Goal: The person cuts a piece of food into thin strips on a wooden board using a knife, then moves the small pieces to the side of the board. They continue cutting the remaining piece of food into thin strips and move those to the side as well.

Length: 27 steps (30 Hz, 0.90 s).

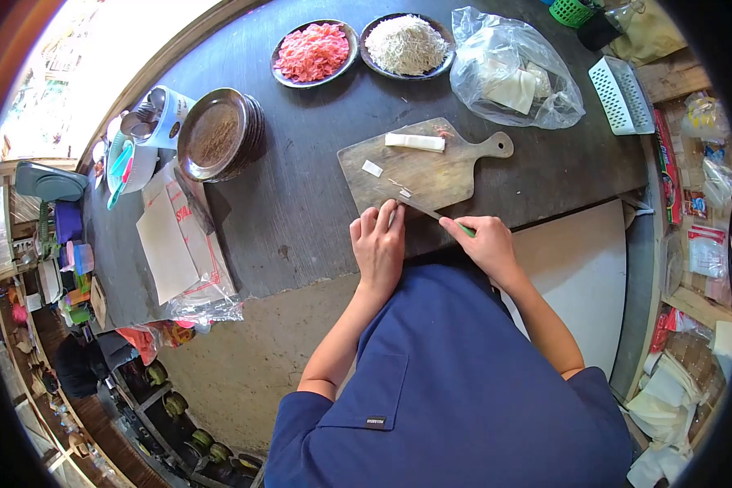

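My right hand is wrapped round the green handle of a knife, whose blade lies over the near edge of a wooden cutting board. At the blade's tip, my left hand has its fingers bent and pressed together at the board's edge; whether they pinch anything is too small to tell. Small white slivers lie by the blade. A flat white piece rests on the board's left part, and a folded white strip near its far edge.
Beyond the board stand a plate of pink shreds, a plate of whitish shreds and a clear bag. Stacked brown plates, a utensil container and paper with another knife are left. A white basket stands right.
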Tool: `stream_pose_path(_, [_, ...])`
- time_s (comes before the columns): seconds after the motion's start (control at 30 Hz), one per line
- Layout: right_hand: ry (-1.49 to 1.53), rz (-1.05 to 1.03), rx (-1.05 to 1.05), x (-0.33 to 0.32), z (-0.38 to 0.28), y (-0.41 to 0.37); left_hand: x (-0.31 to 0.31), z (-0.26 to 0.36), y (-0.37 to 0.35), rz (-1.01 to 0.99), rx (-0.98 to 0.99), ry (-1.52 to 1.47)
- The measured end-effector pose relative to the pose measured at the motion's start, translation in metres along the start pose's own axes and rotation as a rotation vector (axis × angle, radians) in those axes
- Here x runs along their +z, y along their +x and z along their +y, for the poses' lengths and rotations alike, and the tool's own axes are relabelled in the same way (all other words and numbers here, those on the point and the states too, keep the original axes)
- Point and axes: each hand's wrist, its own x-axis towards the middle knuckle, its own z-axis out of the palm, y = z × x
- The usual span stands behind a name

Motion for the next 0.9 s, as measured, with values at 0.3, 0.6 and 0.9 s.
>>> stream_pose_path(0.3, [0.065, 0.035, -0.037, 0.021, 0.000, 0.014, -0.002, 0.001, 0.001, -0.001, -0.003, 0.033])
stream_pose_path(0.6, [-0.021, -0.047, 0.016, -0.003, -0.002, 0.001, -0.003, 0.001, 0.000, 0.005, -0.010, 0.008])
stream_pose_path(0.9, [0.043, 0.003, -0.036, 0.009, -0.004, 0.011, 0.000, 0.000, -0.001, 0.031, -0.019, 0.024])
